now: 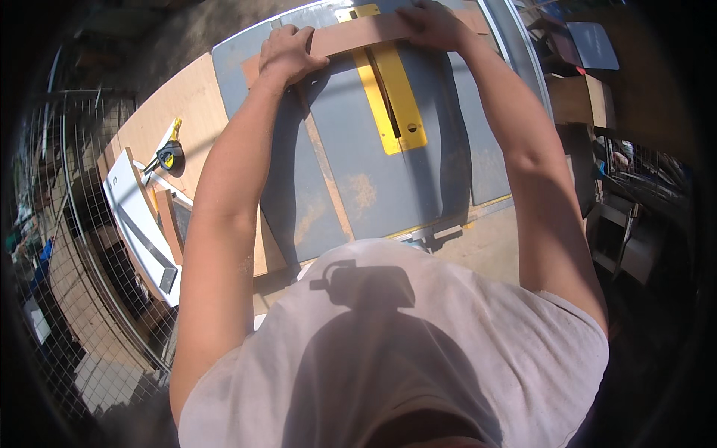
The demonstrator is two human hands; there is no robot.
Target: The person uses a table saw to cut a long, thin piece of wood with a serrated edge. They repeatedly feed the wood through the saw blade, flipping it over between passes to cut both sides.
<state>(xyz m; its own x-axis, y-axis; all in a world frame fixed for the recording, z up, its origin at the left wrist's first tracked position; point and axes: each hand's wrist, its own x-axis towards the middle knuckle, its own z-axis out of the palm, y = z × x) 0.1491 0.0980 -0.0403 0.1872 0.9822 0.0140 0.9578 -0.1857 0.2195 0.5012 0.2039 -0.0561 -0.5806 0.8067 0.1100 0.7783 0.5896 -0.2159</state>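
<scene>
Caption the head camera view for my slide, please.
Left hand and right hand hold a wooden board across the yellow slotted plate of a sunlit grey worktop.

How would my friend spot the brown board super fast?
Find the big grey table, then the yellow slotted plate set into it. The brown board crosses over the plate's far part. Unlike the wood pieces off to the left, it has the left hand and right hand on it.

Strong sunlight; wire mesh panel [84,250] left; brown ground [183,37] beyond.
</scene>
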